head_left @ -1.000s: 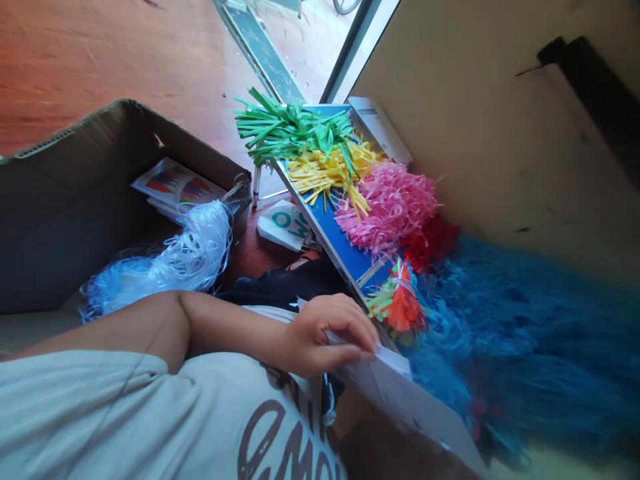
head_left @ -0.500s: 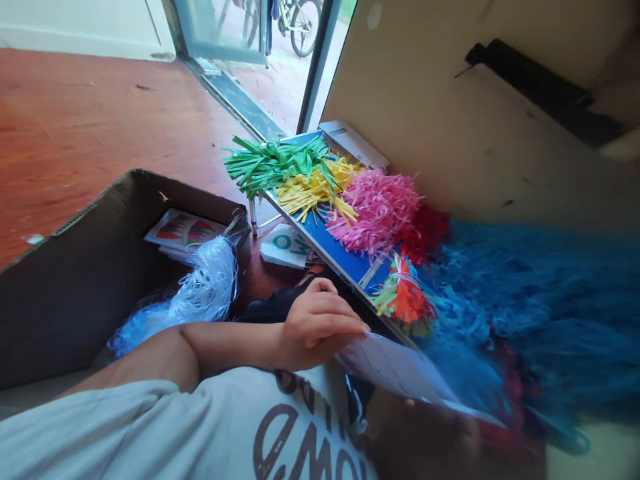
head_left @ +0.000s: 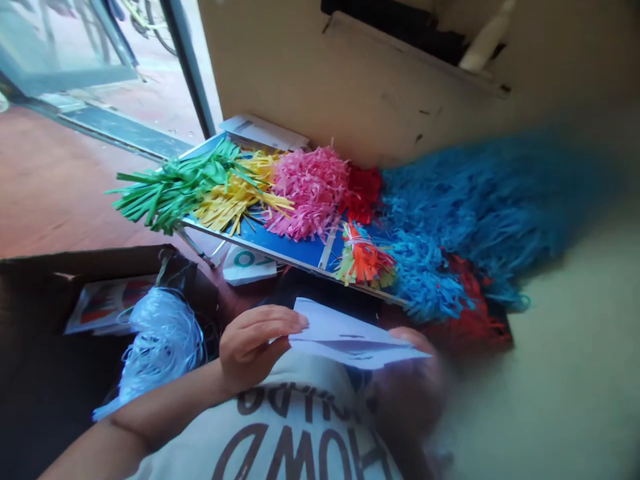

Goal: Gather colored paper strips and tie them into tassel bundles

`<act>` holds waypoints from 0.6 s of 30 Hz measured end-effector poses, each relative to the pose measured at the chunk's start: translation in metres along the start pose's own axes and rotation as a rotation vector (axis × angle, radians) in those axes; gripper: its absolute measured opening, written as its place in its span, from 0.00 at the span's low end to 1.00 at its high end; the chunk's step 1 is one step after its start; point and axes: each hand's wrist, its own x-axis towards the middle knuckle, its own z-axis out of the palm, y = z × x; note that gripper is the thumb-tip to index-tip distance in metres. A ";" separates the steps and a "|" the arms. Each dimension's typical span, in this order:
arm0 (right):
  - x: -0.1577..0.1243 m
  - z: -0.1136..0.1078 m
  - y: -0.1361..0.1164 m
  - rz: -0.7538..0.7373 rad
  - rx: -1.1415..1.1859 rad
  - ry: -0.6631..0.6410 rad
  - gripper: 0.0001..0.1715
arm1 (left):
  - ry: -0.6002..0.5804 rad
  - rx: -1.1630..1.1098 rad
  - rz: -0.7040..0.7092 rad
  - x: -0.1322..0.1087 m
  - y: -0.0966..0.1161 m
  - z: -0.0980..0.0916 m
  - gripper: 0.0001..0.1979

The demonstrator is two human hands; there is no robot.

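Higher now, the folded white paper (head_left: 345,337) sits between both hands: left hand (head_left: 253,350) fingers pinch its edge, right hand (head_left: 407,380) fingers are too blurry to tell.

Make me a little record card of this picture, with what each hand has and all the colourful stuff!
Left hand: holding a folded white paper sheet by one edge
Right hand: blurred, at the sheet's far end
Board: a flat blue board
On board: green paper fringe, yellow paper fringe, pink paper fringe, small orange-and-green tied tassel
Beside board: fluffy blue paper fringe
Box: brown cardboard box holding white plastic strands
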 end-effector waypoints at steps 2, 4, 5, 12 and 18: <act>0.000 0.003 0.002 0.053 0.057 0.085 0.05 | 0.010 -0.038 -0.035 -0.003 -0.006 0.000 0.07; 0.004 0.004 0.000 0.019 0.102 0.040 0.05 | 0.021 -0.083 -0.088 -0.010 -0.014 -0.003 0.07; 0.006 0.004 -0.002 -0.013 0.113 0.013 0.04 | 0.010 -0.103 -0.113 -0.013 -0.018 -0.005 0.07; 0.010 -0.007 -0.009 -0.238 0.196 -0.172 0.06 | -0.086 -0.153 -0.099 -0.028 -0.029 -0.027 0.09; 0.004 -0.014 -0.008 -0.302 0.149 -0.253 0.12 | -0.044 0.033 -0.079 -0.026 -0.021 -0.035 0.07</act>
